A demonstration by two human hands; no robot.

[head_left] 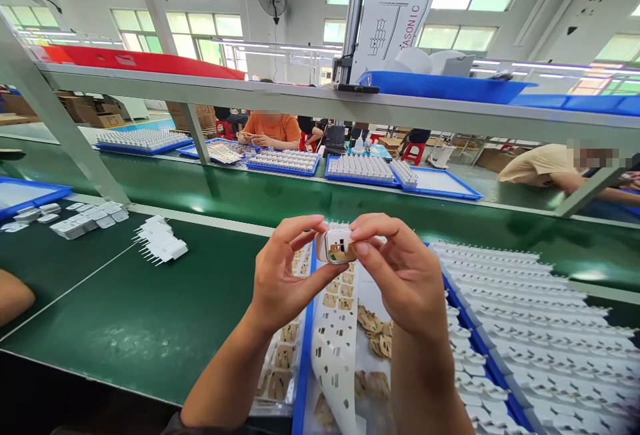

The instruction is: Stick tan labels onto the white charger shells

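Between the fingertips of both hands is a small white plastic housing (324, 248), its open or labelled face turned towards me. A tan sticker with dark cut-outs (339, 252) shows on that face. My left hand (280, 278) grips the housing's left side, thumb below and index finger on top. My right hand (413, 281) pinches at its right edge; whether it also holds part of the sticker is hidden. Under the hands, a white sheet of tan stickers (334, 348) hangs over a blue-edged tray (301, 381). Loose tan stickers (375, 331) lie in the tray beside the sheet.
Rows of white housings fill a blue-edged tray (540, 341) on the right. Several white parts (160, 240) lie on the green table (100, 315) at left. A shelf (280, 96) spans overhead. Across the conveyor sits a person in orange (273, 129); another person's elbow (13, 296) shows at far left.
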